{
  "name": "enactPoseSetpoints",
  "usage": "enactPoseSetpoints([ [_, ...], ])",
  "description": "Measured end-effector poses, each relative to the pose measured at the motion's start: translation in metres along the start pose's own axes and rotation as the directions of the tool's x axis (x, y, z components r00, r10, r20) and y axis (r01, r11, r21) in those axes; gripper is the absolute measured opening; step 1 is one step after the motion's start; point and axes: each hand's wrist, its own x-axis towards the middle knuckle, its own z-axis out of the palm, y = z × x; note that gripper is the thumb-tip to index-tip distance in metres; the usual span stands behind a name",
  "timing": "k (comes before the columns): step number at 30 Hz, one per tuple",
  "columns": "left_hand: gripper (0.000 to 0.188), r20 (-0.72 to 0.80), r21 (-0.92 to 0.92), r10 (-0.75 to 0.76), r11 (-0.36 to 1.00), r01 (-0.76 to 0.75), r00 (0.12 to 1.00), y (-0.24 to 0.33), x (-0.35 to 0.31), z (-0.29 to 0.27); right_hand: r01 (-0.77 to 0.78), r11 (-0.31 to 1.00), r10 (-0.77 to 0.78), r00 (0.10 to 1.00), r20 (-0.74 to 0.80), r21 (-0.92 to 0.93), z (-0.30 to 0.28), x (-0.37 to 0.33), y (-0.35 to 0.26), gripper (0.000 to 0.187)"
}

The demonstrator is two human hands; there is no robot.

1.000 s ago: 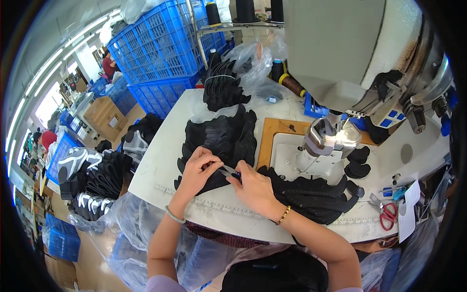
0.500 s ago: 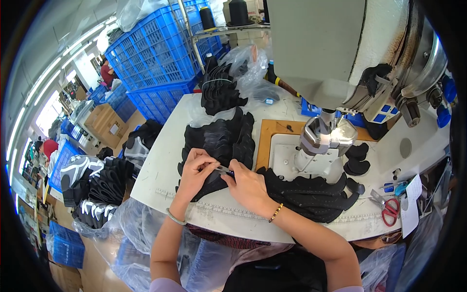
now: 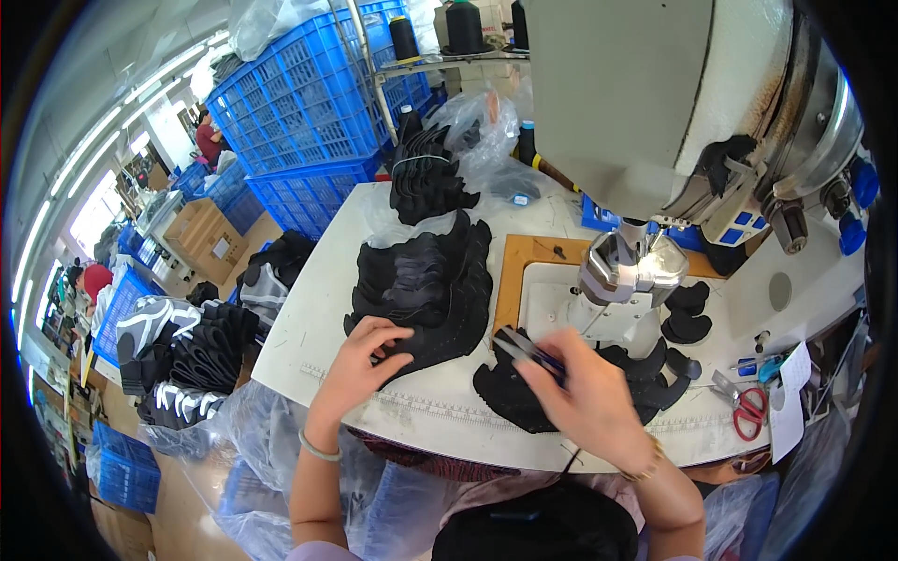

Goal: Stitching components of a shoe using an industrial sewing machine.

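Observation:
My right hand [image 3: 594, 397] is closed around a small pair of thread snips [image 3: 517, 344], whose two metal blades point left, over the near edge of black fabric pieces [image 3: 505, 393] in front of the sewing machine. Curled a little, my left hand [image 3: 360, 365] rests at the near left edge of a stack of black cut pieces [image 3: 412, 280]. Its thumb and forefinger are apart, and I see nothing between them. Some of its other fingertips are hidden.
The sewing machine head [image 3: 627, 271] stands over a pale plate with a wooden surround [image 3: 514, 271]. Red-handled scissors [image 3: 748, 411] lie at the right by a paper slip [image 3: 790, 393]. Blue crates [image 3: 299, 103] rise behind the table. A banded black bundle [image 3: 426, 178] sits at the back.
My hands have parted. The right hand has moved right and nearer with the snips, over the black pieces by the machine. My left hand has dropped slightly and its fingers have spread.

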Motion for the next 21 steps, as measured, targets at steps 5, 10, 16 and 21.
enactPoseSetpoints([
  [5,0.063,-0.095,0.473,0.066,0.881,-0.013,0.993,0.003,-0.013,0.028,-0.241,0.955,0.25,0.968,0.031,-0.174,-0.087,-0.076,0.007,0.026],
  [10,0.06,0.089,0.536,0.154,0.825,-0.178,0.984,-0.005,-0.02,0.013,-0.381,0.709,0.322,0.924,-0.207,-0.594,-0.134,-0.137,0.042,0.032],
  [16,0.068,0.046,0.483,0.148,0.862,-0.152,0.988,0.009,-0.014,0.018,-0.236,0.726,0.177,0.972,-0.156,-0.646,-0.133,-0.165,0.104,0.037],
  [21,0.068,0.034,0.57,0.209,0.799,-0.191,0.977,-0.008,-0.001,0.031,-0.193,0.786,0.083,0.975,-0.208,-0.587,-0.132,-0.153,0.116,0.032],
])
